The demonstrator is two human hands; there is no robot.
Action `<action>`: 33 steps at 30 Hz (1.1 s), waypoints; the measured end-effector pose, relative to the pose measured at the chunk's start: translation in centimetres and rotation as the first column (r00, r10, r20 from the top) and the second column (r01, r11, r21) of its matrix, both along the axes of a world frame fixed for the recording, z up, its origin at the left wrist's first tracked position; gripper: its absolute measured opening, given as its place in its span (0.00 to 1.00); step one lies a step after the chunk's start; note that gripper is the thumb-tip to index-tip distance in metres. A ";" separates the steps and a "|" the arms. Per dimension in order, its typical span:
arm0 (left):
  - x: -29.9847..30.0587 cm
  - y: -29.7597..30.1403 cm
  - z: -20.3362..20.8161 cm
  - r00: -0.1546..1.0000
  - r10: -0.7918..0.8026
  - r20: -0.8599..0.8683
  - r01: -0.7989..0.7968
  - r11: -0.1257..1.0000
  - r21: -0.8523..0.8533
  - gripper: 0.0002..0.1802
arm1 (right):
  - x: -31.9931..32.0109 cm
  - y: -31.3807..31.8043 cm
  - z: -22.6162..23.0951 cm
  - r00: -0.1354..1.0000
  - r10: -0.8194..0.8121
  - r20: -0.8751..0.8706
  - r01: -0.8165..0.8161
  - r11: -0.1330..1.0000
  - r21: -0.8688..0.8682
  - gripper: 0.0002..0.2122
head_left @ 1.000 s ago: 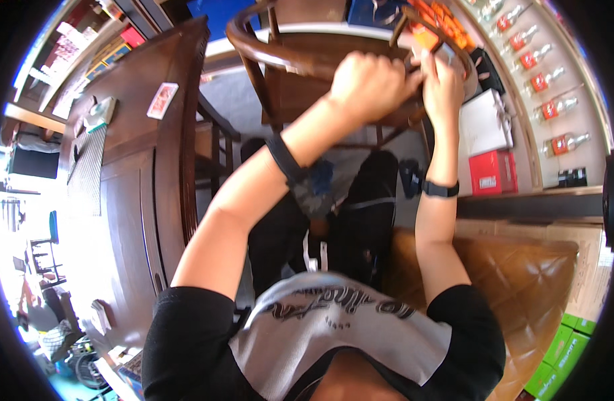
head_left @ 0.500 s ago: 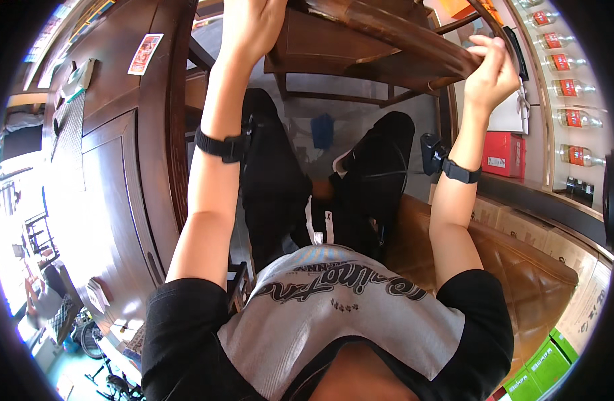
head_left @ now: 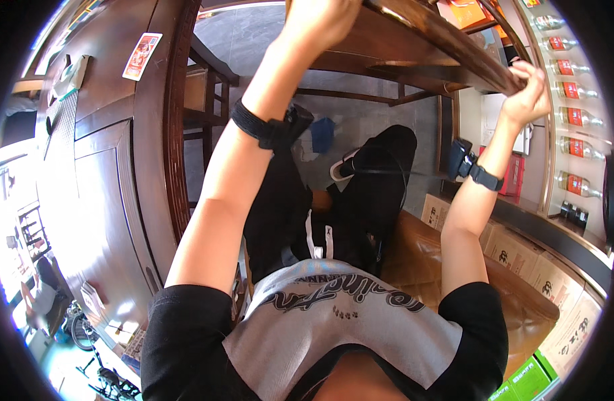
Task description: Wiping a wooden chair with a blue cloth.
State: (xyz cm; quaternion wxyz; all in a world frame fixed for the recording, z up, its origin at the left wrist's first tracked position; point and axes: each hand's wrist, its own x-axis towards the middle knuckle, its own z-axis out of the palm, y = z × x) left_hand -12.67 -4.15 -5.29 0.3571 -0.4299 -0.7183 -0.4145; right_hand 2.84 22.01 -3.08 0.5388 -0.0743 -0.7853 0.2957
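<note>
A dark brown wooden chair with a glossy curved rail hangs tilted across the top of the view. My left hand reaches up to the chair's left side at the upper edge, closed against it, though its fingertips are cut off. At the right end of the rail, my right hand has its fingers curled round the wood. Both wrists wear black straps with small devices. The chair's seat panel and lower legs show beneath the rail.
A dark wooden table with a red card stands at left. At right, glass bottles line a shelf near a red box. A brown leather seat and cardboard boxes lie lower right. A blue object is on the floor.
The chair has swung to the right, its rail now slanting more steeply down to the right. My left hand has moved right, my right hand right and slightly down. More floor shows between table and chair.
</note>
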 end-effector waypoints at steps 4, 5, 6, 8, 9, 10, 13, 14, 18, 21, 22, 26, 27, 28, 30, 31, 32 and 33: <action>0.1 1.4 -0.4 0.999 0.034 -0.013 -0.033 0.999 0.040 0.11 | 0.1 1.5 0.1 1.000 -0.018 0.017 0.019 0.996 -0.090 0.20; -0.1 1.8 -0.4 1.000 0.010 -0.002 -0.010 0.994 0.110 0.11 | -0.2 2.0 0.2 1.000 -0.006 0.017 0.007 0.999 -0.052 0.20; -0.5 2.2 -0.4 1.000 -0.011 0.004 0.010 0.983 0.182 0.11 | -0.8 2.7 0.5 1.000 0.008 0.014 -0.008 1.000 -0.011 0.20; -1.3 3.0 -0.8 1.000 -0.008 -0.017 0.011 0.981 0.195 0.11 | -1.3 3.5 0.2 1.000 -0.002 0.012 0.003 1.000 -0.030 0.19; -1.5 3.5 -0.9 1.000 -0.002 -0.007 0.003 0.981 0.196 0.12 | -1.5 4.0 0.1 1.000 -0.006 0.013 0.006 1.000 -0.009 0.20; -1.5 4.0 -1.1 1.000 0.003 0.003 -0.004 0.981 0.196 0.12 | -1.7 4.5 -0.1 1.000 -0.011 0.014 0.010 1.000 0.013 0.21; -2.0 5.4 -1.2 1.000 -0.003 -0.028 0.009 0.974 0.225 0.13 | -2.2 6.4 -0.2 1.000 0.001 0.008 -0.001 1.000 0.005 0.20; -2.3 5.6 -1.1 0.999 -0.011 -0.035 0.019 0.971 0.236 0.13 | -2.5 7.1 -0.1 1.000 0.027 -0.014 -0.027 1.000 0.006 0.20; -3.3 6.8 -1.6 0.999 0.009 -0.032 -0.001 0.965 0.262 0.13 | -4.0 8.8 -0.4 0.999 0.023 -0.037 -0.021 0.998 0.064 0.20; -3.7 7.4 -1.9 0.999 0.020 -0.044 -0.009 0.970 0.241 0.14 | -4.5 9.6 -0.5 0.999 0.021 -0.044 -0.017 0.997 0.076 0.19; -3.9 7.5 -1.9 0.999 0.024 -0.040 -0.014 0.971 0.241 0.14 | -4.7 10.1 -0.5 0.998 0.029 -0.060 -0.025 0.997 0.067 0.19; -4.5 6.4 -2.5 0.999 -0.038 -0.020 0.041 0.979 0.199 0.14 | -4.9 11.9 -0.9 1.000 0.016 -0.008 -0.014 0.982 0.187 0.20; -4.9 5.8 -2.6 0.990 -0.137 -0.030 0.140 0.966 0.217 0.14 | -5.1 11.9 -0.8 0.999 0.014 -0.043 -0.008 0.992 0.128 0.21; -5.0 4.7 -2.6 0.972 -0.234 -0.033 0.236 0.943 0.233 0.13 | -5.1 11.8 -1.2 0.997 -0.004 -0.071 0.010 0.996 0.090 0.22; -3.8 1.0 -3.5 0.914 -0.374 0.159 0.310 0.895 0.321 0.13 | -5.0 11.5 -1.4 0.994 -0.039 -0.102 0.051 0.992 0.115 0.22; -3.0 -1.6 -4.1 0.926 -0.254 0.278 0.185 0.950 0.252 0.14 | -5.1 10.0 -1.5 0.988 -0.067 -0.142 0.084 0.989 0.122 0.23; -2.2 -3.2 -6.7 0.903 -0.150 0.402 0.070 0.976 0.208 0.15 | -4.8 9.2 -1.6 0.982 -0.101 -0.162 0.128 0.978 0.167 0.23; -1.8 -4.8 -8.5 0.888 -0.068 0.455 -0.038 0.975 0.219 0.12 | -5.1 9.1 -2.2 0.945 -0.181 -0.271 0.258 0.924 0.283 0.24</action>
